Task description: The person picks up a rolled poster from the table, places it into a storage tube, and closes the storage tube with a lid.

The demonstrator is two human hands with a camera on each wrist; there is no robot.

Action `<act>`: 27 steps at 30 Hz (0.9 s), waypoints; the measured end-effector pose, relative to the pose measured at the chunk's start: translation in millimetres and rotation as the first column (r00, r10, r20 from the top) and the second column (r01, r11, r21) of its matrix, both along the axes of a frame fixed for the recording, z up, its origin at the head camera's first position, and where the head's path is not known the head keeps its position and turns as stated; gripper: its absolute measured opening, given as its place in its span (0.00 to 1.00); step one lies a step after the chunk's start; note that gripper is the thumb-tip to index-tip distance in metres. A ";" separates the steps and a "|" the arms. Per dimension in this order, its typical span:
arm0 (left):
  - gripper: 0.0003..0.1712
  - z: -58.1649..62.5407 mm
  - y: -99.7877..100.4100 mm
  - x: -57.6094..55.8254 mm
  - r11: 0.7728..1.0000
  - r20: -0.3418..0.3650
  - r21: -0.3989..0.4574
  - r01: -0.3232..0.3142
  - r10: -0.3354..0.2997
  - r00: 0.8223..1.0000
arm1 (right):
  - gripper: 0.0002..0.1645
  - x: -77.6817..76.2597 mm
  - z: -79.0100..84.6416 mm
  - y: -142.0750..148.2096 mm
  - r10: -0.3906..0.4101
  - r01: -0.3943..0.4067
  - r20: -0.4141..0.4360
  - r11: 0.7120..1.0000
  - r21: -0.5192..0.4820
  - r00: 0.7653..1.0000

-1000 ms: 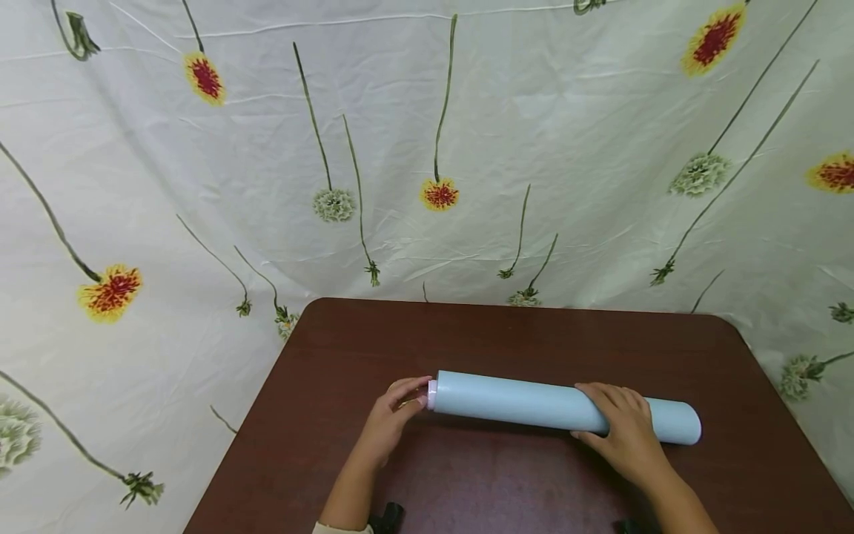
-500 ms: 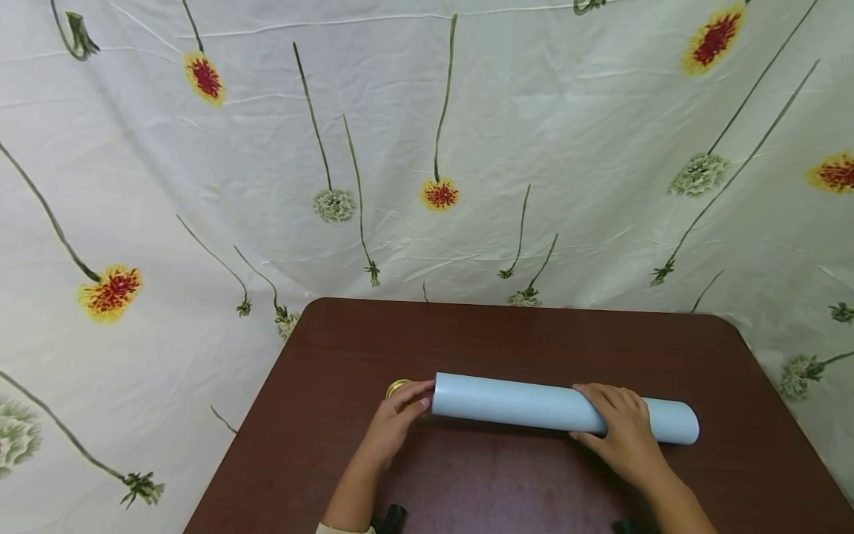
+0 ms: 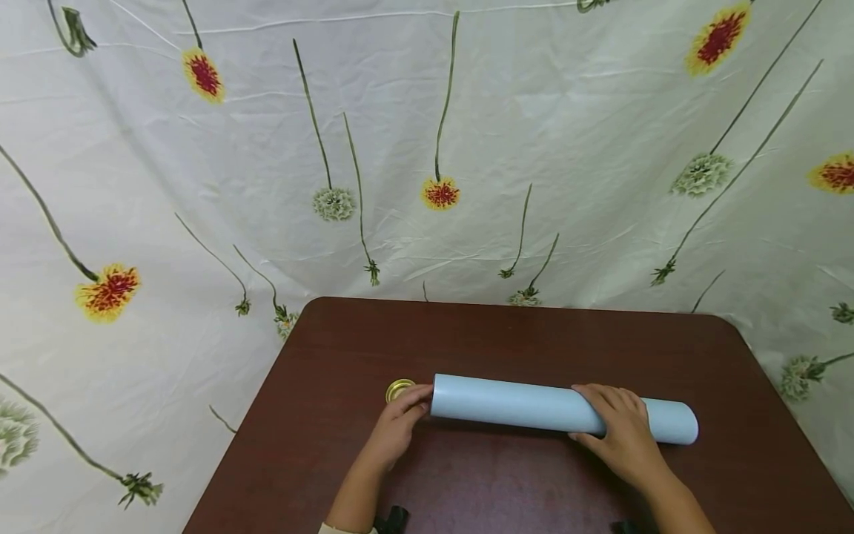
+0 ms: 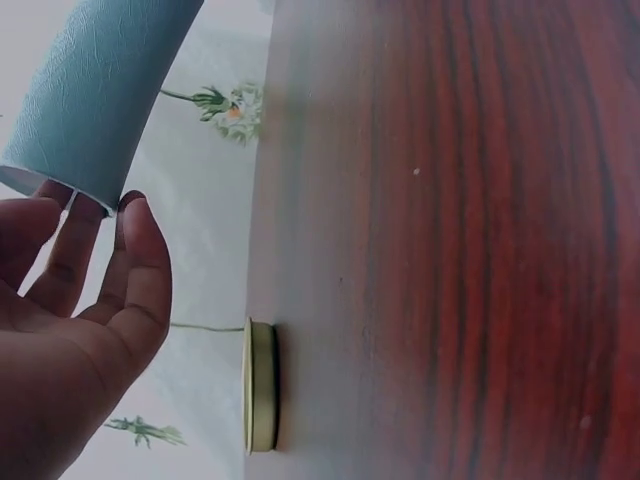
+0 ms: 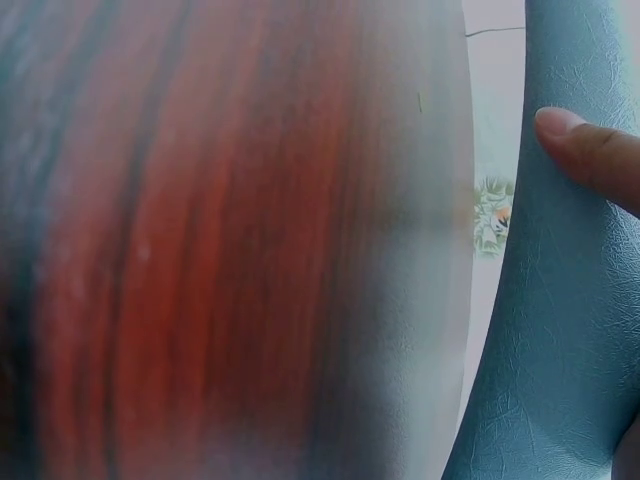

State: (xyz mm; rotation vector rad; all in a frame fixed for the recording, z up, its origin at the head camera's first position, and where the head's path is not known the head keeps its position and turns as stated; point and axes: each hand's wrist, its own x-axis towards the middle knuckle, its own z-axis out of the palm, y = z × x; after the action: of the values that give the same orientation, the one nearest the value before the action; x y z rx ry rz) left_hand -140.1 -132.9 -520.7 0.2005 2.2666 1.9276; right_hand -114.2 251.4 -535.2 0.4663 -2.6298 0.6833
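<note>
A light blue cardboard tube (image 3: 503,401) with a leathery texture is held lengthwise above the table; a gap below it shows in both wrist views. My right hand (image 3: 617,426) grips it right of its middle, the thumb (image 5: 585,150) along its near side. At the tube's left end my left hand (image 3: 394,429) has its fingers at the mouth. In the left wrist view some fingertips (image 4: 75,235) reach inside the rim, and others stay outside near the edge. What lies inside the tube is hidden. Beyond the left hand a round gold lid (image 3: 398,389) lies on the table.
The dark brown wooden table (image 3: 507,337) has rounded far corners. Behind and beside it hangs a white cloth (image 3: 387,133) printed with flowers and stems. Black straps (image 3: 394,518) show at the wrists.
The pale end of an item that stuck out of the tube's left mouth has gone inside, with my left fingers following to the right. More of the gold lid shows. My right hand stays put.
</note>
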 end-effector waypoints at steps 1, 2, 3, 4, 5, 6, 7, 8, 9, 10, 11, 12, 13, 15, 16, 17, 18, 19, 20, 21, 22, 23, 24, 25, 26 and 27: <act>0.22 0.2 0.6 0.4 1.000 -0.004 -0.009 0.003 -0.003 1.000 | 0.51 0.1 -0.1 -0.2 0.000 0.000 0.002 1.000 0.000 1.000; 0.23 0.7 1.3 1.0 1.000 -0.009 -0.018 0.005 -0.005 1.000 | 0.51 0.2 -0.2 -0.4 -0.001 0.001 0.003 1.000 0.001 1.000; 0.23 0.8 1.9 1.5 1.000 -0.014 -0.028 0.005 -0.006 1.000 | 0.51 0.3 -0.4 -0.6 -0.002 0.002 0.006 1.000 0.001 1.000; 0.23 0.7 2.5 1.8 0.999 -0.019 -0.038 0.003 -0.004 1.000 | 0.51 0.3 -0.5 -0.6 -0.004 0.004 0.008 1.000 0.003 1.000; 0.23 0.6 3.0 2.1 0.999 -0.023 -0.047 0.002 -0.004 1.000 | 0.51 0.4 -0.6 -0.7 -0.005 0.005 0.009 1.000 0.004 1.000; 0.23 0.5 3.3 2.4 0.999 -0.028 -0.051 0.002 -0.004 1.000 | 0.51 0.5 -0.5 -0.8 -0.005 0.005 0.011 1.000 0.004 1.000; 0.23 0.3 3.7 2.3 0.999 -0.029 -0.055 -0.001 -0.001 1.000 | 0.51 0.6 -0.5 -0.8 -0.006 0.005 0.010 1.000 0.005 1.000; 0.23 0.1 3.8 2.6 0.999 -0.034 -0.052 -0.003 0.001 0.999 | 0.51 0.8 -0.4 -0.8 -0.007 0.007 0.009 1.000 0.008 1.000; 0.23 0.1 3.8 2.4 0.999 -0.035 -0.049 -0.002 0.000 0.999 | 0.51 1.0 -0.1 -0.8 -0.008 0.008 0.005 1.000 0.010 1.000; 0.23 0.3 3.7 2.2 0.999 -0.035 -0.044 -0.003 0.002 0.999 | 0.51 1.3 0.2 -0.7 -0.008 0.008 0.001 1.000 0.011 1.000; 0.23 0.7 3.5 2.0 0.999 -0.033 -0.040 -0.003 0.002 0.999 | 0.51 1.6 0.4 -0.5 -0.009 0.009 -0.004 1.000 0.011 1.000; 0.23 1.0 3.1 1.6 0.999 -0.032 -0.040 -0.001 0.000 0.999 | 0.51 1.8 0.7 -0.1 -0.010 0.010 -0.008 1.000 0.011 1.000; 0.24 1.4 2.5 1.1 0.999 -0.029 -0.041 -0.002 0.001 1.000 | 0.51 2.0 1.2 0.3 -0.011 0.011 -0.015 1.000 0.011 1.000; 0.24 2.8 0.9 -0.2 0.999 -0.021 -0.038 -0.007 0.006 1.000 | 0.52 2.1 1.5 1.6 -0.014 0.014 -0.019 1.000 0.012 1.000; 0.25 3.5 -0.1 -0.9 0.999 -0.019 -0.040 -0.014 0.013 1.000 | 0.52 2.1 1.6 2.3 -0.014 0.014 -0.019 1.000 0.010 1.000; 0.25 4.2 -1.5 -1.7 0.999 -0.019 -0.043 -0.016 0.015 1.000 | 0.52 2.0 1.7 3.0 -0.016 0.016 -0.019 1.000 0.013 1.000; 0.26 4.9 -3.0 -2.6 0.999 -0.016 -0.046 -0.021 0.021 1.000 | 0.52 1.9 1.7 3.8 -0.018 0.018 -0.017 1.000 0.014 1.000; 0.25 5.8 -4.6 -3.5 0.998 -0.019 -0.049 -0.028 0.028 0.999 | 0.52 1.7 1.6 4.5 -0.019 0.020 -0.016 1.000 0.016 1.000; 0.25 6.8 -6.3 -4.5 0.998 -0.022 -0.054 -0.035 0.034 0.999 | 0.52 1.5 1.3 5.3 -0.020 0.021 -0.012 1.000 0.016 1.000; 0.24 7.2 -8.2 -5.8 0.997 -0.026 -0.066 -0.042 0.040 0.999 | 0.51 1.4 1.0 6.1 -0.021 0.022 -0.010 1.000 0.014 1.000; 0.23 7.8 -10.1 -7.1 0.996 -0.030 -0.078 -0.051 0.049 0.998 | 0.51 1.3 0.8 6.7 -0.022 0.023 -0.008 1.000 0.013 1.000; 0.23 8.2 -12.0 -8.6 0.994 -0.033 -0.090 -0.059 0.056 0.998 | 0.51 1.1 0.5 7.4 -0.024 0.024 -0.006 1.000 0.013 1.000; 0.23 8.7 -14.0 -10.0 0.992 -0.034 -0.103 -0.070 0.067 0.997 | 0.51 1.1 0.2 8.1 -0.025 0.025 -0.005 1.000 0.012 1.000; 0.24 8.8 -16.0 -11.4 0.990 -0.039 -0.114 -0.080 0.076 0.996 | 0.51 1.3 -0.1 8.7 -0.026 0.026 -0.005 1.000 0.011 1.000; 0.24 9.0 -17.9 -12.7 0.988 -0.042 -0.129 -0.089 0.084 0.996 | 0.51 1.4 -0.3 9.3 -0.026 0.026 -0.003 1.000 0.011 1.000; 0.26 8.7 -19.8 -14.0 0.984 -0.047 -0.148 -0.099 0.093 0.995 | 0.51 1.6 -0.5 9.9 -0.027 0.027 -0.003 1.000 0.013 1.000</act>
State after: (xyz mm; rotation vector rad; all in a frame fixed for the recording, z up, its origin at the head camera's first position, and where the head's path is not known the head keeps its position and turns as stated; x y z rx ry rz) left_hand -154.1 -152.7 -512.0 0.1140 2.4777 1.8006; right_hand -112.6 261.3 -535.7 0.4338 -2.6348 0.6564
